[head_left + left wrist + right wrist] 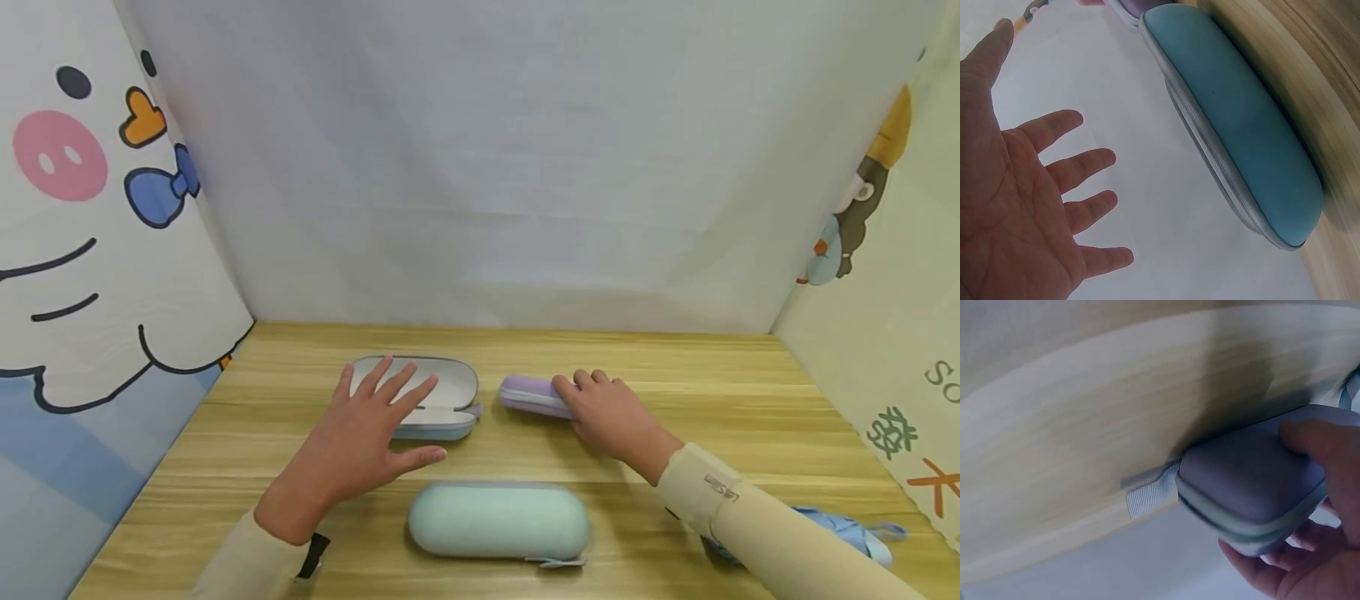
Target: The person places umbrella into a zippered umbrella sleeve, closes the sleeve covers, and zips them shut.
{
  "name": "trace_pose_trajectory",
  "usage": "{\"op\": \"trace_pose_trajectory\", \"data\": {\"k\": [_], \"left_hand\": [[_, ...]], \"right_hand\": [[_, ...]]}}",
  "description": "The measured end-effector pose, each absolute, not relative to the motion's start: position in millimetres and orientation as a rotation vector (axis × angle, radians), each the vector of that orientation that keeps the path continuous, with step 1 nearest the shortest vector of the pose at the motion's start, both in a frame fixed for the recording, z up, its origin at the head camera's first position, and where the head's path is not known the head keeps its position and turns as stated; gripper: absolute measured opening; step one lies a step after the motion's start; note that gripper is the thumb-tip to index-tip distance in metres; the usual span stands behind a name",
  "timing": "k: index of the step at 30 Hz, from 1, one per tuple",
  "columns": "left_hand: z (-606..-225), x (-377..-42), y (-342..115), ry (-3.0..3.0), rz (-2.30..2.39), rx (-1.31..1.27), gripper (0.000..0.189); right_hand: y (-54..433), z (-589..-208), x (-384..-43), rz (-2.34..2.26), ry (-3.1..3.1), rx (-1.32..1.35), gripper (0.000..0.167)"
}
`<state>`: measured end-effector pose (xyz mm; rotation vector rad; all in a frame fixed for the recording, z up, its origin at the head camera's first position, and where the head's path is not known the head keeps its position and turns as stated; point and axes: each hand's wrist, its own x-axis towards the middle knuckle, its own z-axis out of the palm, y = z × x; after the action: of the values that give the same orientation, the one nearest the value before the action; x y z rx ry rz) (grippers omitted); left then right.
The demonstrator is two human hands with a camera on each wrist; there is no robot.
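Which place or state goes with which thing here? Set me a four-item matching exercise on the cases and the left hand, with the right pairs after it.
1. Purple zippered case
2. Mint-green zippered case
3. Light blue zippered case
4. Left hand

A. Open, pale interior showing
B. Fingers spread, holding nothing
C. Gripped by the right hand
D. Lowest of the cases in the head view

Pairs: 1-C; 2-D; 3-A; 4-B
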<state>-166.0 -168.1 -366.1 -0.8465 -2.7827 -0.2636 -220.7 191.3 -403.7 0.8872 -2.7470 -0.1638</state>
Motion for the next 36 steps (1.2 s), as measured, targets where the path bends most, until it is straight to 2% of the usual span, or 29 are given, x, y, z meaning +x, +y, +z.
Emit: {"op": "trace_pose_trajectory", "data": {"k": [6,17,23,27,32,36], "left_hand": [[-362.4,-166.9,-162.4,-2.766,-0.251,-0.873,0.088],[-351.0,-171.9,-140.3,-2.396,-0.353,-1.046,0.100],[-343.6,-175.5,-118.8,-2.212,-0.424,-1.149,0.093],[-338.8,-177.6,-104.8,-2.131,-0.457,-1.189,0.088],[-337.5,-178.2,-87.1,-2.008,-0.463,-1.259,0.077],[-340.0,-176.3,-79.2,-1.919,-0.497,-1.307,0.067]], "right_hand": [[207.3,-404.5,-219.4,0.104,-2.610,0.916,0.047],[216.3,-373.6,-202.7,0.419,-2.217,1.023,0.060],[204.4,-364.9,-189.4,0.814,-2.131,1.047,0.065],[193.3,-361.3,-183.3,1.057,-2.031,1.115,0.048],[180.7,-363.1,-179.5,1.283,-1.946,1.243,0.068],[174.4,-366.7,-178.3,1.409,-1.954,1.235,0.066]]}}
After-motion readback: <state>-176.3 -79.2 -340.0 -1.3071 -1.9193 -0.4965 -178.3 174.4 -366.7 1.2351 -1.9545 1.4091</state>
